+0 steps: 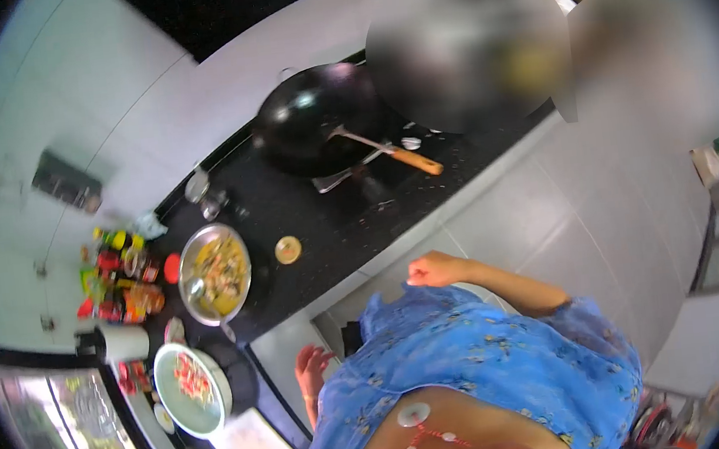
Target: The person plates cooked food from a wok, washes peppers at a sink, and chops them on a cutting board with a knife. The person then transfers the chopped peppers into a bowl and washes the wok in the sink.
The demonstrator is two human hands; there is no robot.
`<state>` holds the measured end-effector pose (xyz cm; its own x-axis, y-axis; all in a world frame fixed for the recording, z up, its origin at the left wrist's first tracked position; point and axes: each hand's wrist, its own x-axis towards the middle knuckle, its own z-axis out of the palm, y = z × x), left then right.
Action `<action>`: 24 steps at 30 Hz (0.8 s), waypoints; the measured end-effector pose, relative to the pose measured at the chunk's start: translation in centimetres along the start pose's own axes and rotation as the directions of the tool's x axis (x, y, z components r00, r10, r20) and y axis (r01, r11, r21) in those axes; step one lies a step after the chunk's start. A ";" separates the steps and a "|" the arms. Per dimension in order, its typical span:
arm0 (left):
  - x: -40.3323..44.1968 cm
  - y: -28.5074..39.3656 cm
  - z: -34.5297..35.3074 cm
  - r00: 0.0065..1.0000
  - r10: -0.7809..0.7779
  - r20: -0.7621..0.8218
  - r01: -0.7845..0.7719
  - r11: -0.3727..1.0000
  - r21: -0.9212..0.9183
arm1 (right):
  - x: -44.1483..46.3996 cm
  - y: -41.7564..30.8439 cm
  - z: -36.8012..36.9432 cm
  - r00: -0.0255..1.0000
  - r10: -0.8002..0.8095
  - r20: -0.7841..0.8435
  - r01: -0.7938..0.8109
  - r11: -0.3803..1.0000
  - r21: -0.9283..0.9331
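My left hand (313,370) hangs low beside the blue flowered dress, near the counter's front edge, with its fingers loosely apart and nothing in them. At the front of the dress is my right hand (435,269), its fingers curled in; what they hold, if anything, is too small to tell. Beyond both hands a black wok (305,125) sits on the stove, and a spatula (410,160) with a wooden handle leans across its rim. A steel bowl (241,263) of cooked food with a spoon stands left on the black counter.
A pale bowl (213,415) with pink and white pieces stands near a white board (255,441). Sauce bottles (120,241) crowd the wall side. A small round lid (288,249) lies on the counter. The upper right is blurred.
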<state>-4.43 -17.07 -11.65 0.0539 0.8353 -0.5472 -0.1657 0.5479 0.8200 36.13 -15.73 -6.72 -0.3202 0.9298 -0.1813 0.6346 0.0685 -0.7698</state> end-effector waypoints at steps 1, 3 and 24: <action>-0.6 1.1 1.3 0.997 -0.010 0.071 0.007 0.999 0.042 | 0.2 0.6 1.1 0.999 0.037 0.039 -0.036 0.999 -0.019; -1.2 2.2 3.2 0.994 -0.007 0.111 0.000 0.998 0.066 | -0.2 -1.4 0.9 0.968 0.160 0.194 -0.181 0.979 0.097; -1.4 7.9 4.3 0.927 0.369 0.062 -0.367 0.864 0.346 | 3.3 6.4 -17.1 0.895 0.445 -0.022 -0.055 0.159 0.986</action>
<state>-1.56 -13.73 -3.62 0.0496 0.9796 -0.1946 0.1782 0.1830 0.9668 51.12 -6.08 -1.77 0.0111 0.8710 -0.4912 -0.5746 -0.3965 -0.7160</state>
